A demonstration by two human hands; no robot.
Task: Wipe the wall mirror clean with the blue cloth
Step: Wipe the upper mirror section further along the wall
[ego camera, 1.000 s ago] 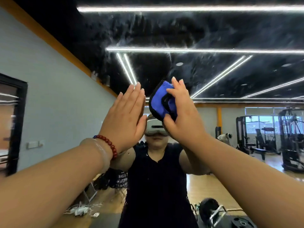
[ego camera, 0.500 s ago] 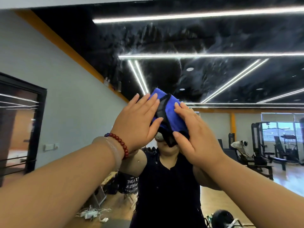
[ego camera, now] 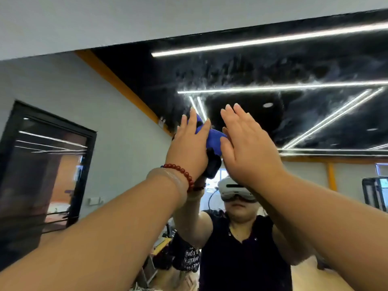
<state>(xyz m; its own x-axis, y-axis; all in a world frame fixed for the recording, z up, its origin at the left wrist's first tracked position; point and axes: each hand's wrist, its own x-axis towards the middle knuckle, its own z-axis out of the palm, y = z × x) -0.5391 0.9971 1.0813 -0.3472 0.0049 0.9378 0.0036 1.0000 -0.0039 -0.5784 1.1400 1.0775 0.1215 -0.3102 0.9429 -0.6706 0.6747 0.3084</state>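
A person stood facing a wall mirror point(ego camera: 294, 66), both arms raised high, seen from a camera on their head. The mirror filled almost the whole view; its top edge ran slantwise just under a strip of grey wall point(ego camera: 126, 19).

The left hand point(ego camera: 189, 143), with a red bead bracelet point(ego camera: 183, 172) at the wrist, lay over the blue cloth point(ego camera: 213, 138) and pressed it against the glass. Its fingers looked straight and spread across the cloth; the thumb was hidden, so any pinch could not be seen. The cloth was bunched, and part of it bulged out at the right of that hand, with a dark fold hanging below. It sat on the upper part of the mirror, well below the top edge, just under a hazy patch.

The right hand point(ego camera: 245, 143) was flat and open, fingers straight and together, holding nothing. It sat just beside the cloth, its thumb edge touching or nearly touching the fabric. It probably steadied the person against the glass, or was letting the cloth go to the other hand.

White smears point(ego camera: 231, 74) clouded the glass above the hands, against the reflected dark ceiling. That haze likely explained the high reach: much of it was not yet wiped, and the flat palm spread pressure across the cloth.

The reflection showed the person in a dark sleeveless top and a white headset point(ego camera: 231, 189).
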